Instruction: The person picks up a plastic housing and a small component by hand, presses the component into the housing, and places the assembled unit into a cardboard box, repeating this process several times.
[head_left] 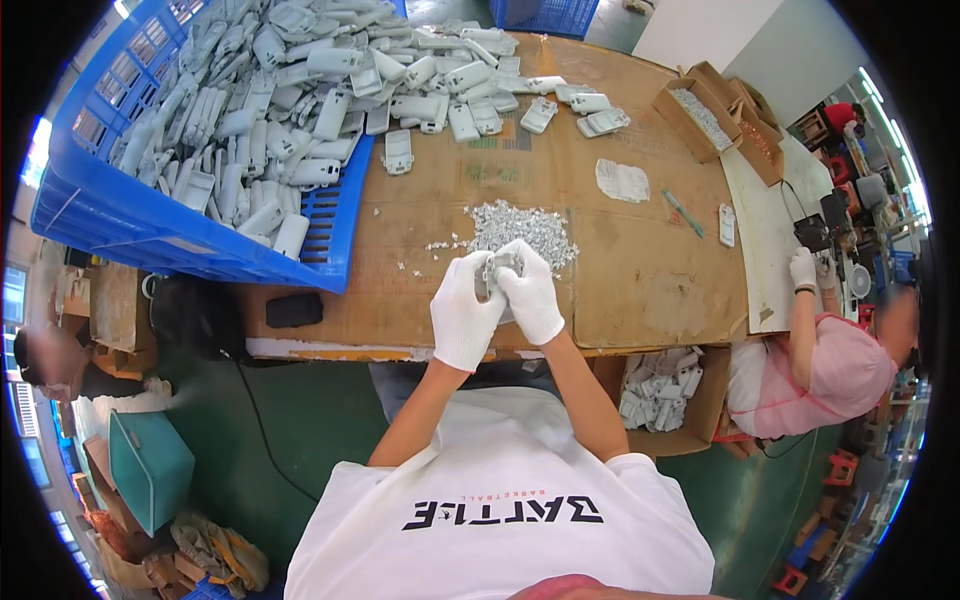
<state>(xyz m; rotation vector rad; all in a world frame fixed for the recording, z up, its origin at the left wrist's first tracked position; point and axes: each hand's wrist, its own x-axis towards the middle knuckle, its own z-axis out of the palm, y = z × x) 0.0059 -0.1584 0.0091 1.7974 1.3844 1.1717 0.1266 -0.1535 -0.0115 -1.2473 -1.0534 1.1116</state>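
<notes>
Both hands wear white gloves and meet over the near part of the cardboard-covered table (655,270). Between the fingers of my left hand (464,316) and my right hand (533,298) is a small pale grey plastic housing (502,263), gripped from both sides. My fingers hide much of it. Just beyond my fingertips lies a loose heap of tiny silvery-white parts (515,228), some scattered to its left. A large blue crate (190,245), tipped open toward the table, spills a big pile of white plastic housings (330,115) at the far left.
A teal pen (683,213), a crumpled white paper (622,181) and a single housing (727,225) lie to the right. Cardboard trays (690,112) hold small parts at the far right. A black case (294,310) sits near left. A co-worker (830,370) works at right.
</notes>
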